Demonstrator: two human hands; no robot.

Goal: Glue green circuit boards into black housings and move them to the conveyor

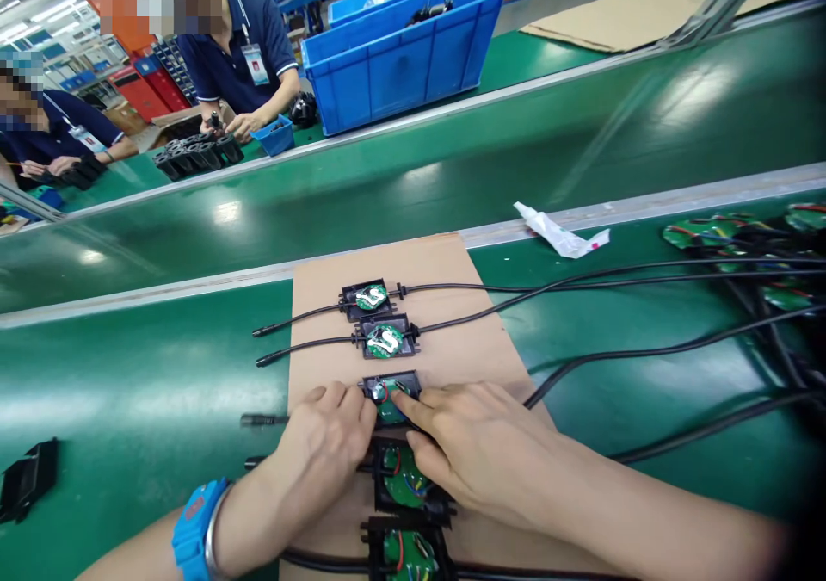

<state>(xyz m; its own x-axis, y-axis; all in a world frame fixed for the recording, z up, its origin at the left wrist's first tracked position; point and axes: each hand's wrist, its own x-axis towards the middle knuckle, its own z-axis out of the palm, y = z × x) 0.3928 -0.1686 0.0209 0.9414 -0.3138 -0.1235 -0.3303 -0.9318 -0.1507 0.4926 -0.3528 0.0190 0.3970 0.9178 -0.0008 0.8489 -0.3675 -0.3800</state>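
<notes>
On a cardboard sheet [323, 284], several black plastic housings with green circuit boards lie in a column, cables leaving both sides. My left hand [332, 430] is curled closed at the left edge of the middle housing [411, 380]; its fingertips are partly hidden. My right hand [471, 435] has its index finger stretched onto that housing's circuit board [387, 409], thumb apart below. Beyond my hands are two housings whose boards, a far one [371, 298] and a nearer one [385, 341], carry white paste. Closer to me, another board [405, 479] shows coloured wires.
Black cables [600, 357] run right to a heap of wired boards [716, 232]. A crumpled white tube [561, 232] lies by the metal edge. At left sits a loose black part [29, 480]. Across the green line, two co-workers handle black parts near a blue bin [406, 56].
</notes>
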